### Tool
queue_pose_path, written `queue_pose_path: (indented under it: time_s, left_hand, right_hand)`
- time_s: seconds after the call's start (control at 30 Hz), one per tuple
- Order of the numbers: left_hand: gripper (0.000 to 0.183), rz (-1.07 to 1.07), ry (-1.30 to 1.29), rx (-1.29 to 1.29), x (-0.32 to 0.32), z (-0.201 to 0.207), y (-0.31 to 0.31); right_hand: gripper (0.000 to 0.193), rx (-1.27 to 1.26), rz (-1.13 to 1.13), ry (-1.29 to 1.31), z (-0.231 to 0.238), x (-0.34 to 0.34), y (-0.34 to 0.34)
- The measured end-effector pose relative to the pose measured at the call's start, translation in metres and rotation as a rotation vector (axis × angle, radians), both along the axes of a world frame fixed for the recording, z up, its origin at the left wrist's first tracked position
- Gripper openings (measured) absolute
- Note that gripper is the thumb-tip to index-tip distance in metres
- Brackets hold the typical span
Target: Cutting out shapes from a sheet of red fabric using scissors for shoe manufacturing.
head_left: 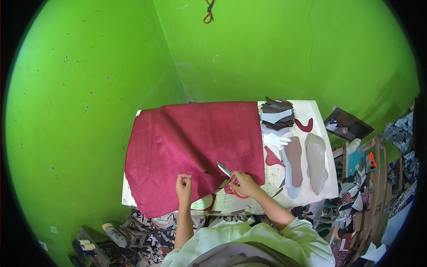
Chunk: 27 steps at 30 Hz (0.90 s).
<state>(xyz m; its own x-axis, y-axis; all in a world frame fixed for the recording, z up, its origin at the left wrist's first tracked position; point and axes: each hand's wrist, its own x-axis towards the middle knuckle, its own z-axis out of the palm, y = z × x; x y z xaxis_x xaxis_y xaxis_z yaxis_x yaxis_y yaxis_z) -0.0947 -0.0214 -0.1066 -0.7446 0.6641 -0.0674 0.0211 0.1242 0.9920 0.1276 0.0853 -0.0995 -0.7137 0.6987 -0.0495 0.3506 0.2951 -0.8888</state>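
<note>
A large dark-red sheet of fabric or leather-like material covers most of the pale table, with a cut notch in it near its front edge. My left hand is closed over the front part of this sheet, fingers curled together; what they pinch, if anything, is too small to make out. To its right, my right hand grips a pair of scissors by orange handles. The blades point up and left over the sheet, close to the notch. Small red cut pieces lie along the table's front edge.
Sole-shaped pieces, a brown one, a stack of dark strips and red offcuts lie on the table's right side. Fabric scraps and a wooden rack stand at right. Green walls rise behind.
</note>
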Motion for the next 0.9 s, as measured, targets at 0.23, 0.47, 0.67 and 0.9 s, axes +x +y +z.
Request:
queue_pose_path:
  time_s: [0.23,0.47,0.67,0.9]
  left_hand:
    - [0.007,-0.256,0.043,-0.042,-0.022,-0.008,0.004]
    - [0.006,-0.304,-0.075,-0.046,-0.041,-0.035,-0.007]
    - [0.004,-0.322,-0.240,-0.031,-0.046,-0.003,-0.005]
    - [0.004,-0.315,-0.324,0.023,-0.053,0.023,-0.007]
  right_hand:
    - [0.050,0.431,-0.087,-0.118,-0.013,-0.057,0.000]
    - [0.034,0.070,0.044,-0.274,0.001,-0.080,0.005]
    - [0.026,-0.318,-0.064,-0.049,0.014,-0.087,0.015]
    - [0.032,-0.805,-0.240,0.296,0.032,-0.099,0.016]
